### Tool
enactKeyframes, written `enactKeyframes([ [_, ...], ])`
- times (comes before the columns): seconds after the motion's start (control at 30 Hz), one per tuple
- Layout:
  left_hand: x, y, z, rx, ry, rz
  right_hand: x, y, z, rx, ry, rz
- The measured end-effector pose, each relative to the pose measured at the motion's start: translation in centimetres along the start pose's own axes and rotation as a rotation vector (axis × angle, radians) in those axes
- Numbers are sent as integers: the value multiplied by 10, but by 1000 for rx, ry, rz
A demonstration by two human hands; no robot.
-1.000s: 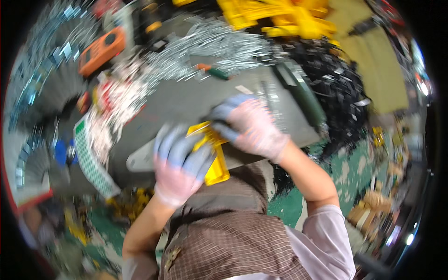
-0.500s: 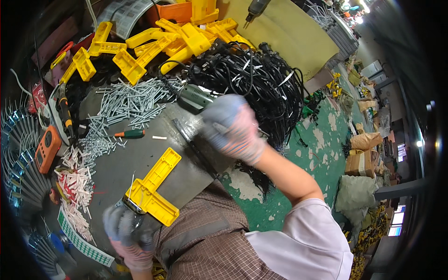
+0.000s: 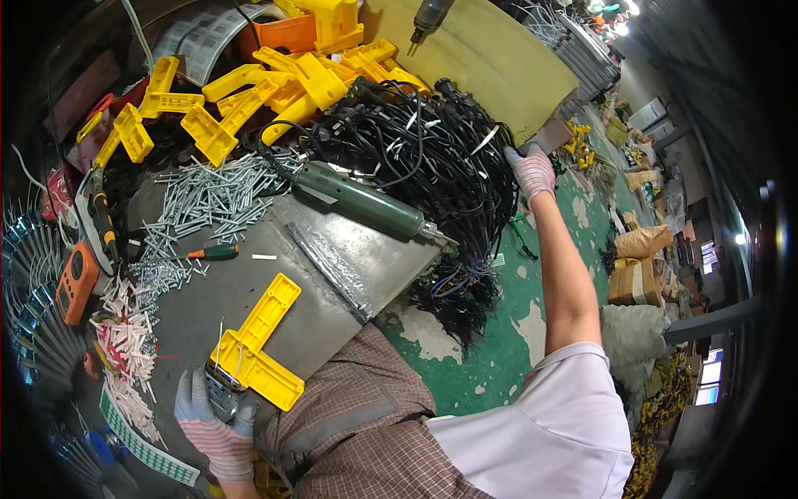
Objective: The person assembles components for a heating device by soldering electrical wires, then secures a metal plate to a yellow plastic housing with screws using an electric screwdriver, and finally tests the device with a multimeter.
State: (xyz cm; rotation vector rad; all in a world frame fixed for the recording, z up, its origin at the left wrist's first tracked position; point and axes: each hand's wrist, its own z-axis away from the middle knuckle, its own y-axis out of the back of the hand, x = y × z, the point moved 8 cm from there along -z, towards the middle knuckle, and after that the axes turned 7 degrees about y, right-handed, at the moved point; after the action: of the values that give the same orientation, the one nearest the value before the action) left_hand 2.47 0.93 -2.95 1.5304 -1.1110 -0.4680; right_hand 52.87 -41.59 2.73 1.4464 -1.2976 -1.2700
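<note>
My left hand [image 3: 218,428], in a striped grey-tipped glove, grips a yellow T-shaped plastic housing [image 3: 264,349] by its lower left end. A small dark metal part [image 3: 223,397] sits at that end, between thumb and fingers, with a thin white wire standing up from it. My right hand [image 3: 533,172], gloved alike, reaches far out to the right rim of a pile of black cables [image 3: 453,175]. Its fingers are bent at the cables; their tips are partly hidden. A dark green electric screwdriver [image 3: 362,202] lies on the bench [image 3: 320,312] below the pile.
Loose long screws [image 3: 220,191] and a small green-handled screwdriver [image 3: 218,252] lie left of centre. Yellow housings [image 3: 220,133] are heaped at the back. White sleeves [image 3: 129,349] and an orange meter [image 3: 77,283] are at left. Another tool [image 3: 428,23] hangs above.
My right hand has left the electric screwdriver lying on the bench and swung right to the cable pile. My left hand keeps the yellow housing, its fingers more stretched.
</note>
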Motion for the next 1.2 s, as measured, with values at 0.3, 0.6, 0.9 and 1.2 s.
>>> enactKeyframes([
  [0.3, -16, -2, 5, 16, 8, 13, -13, 51, -10, 398, 502, -192],
  [0.6, 8, 50, 6, 220, 5, 645, -163, 159, 44, -109, 428, -1627],
  [0.9, 128, 35, -43, -649, 55, 1820, -294, 154, 250, -980, 652, -2415],
  [1.2, 45, 6, -11, -220, 827, 1565, -260, -22, 240, -348, 842, -1049],
])
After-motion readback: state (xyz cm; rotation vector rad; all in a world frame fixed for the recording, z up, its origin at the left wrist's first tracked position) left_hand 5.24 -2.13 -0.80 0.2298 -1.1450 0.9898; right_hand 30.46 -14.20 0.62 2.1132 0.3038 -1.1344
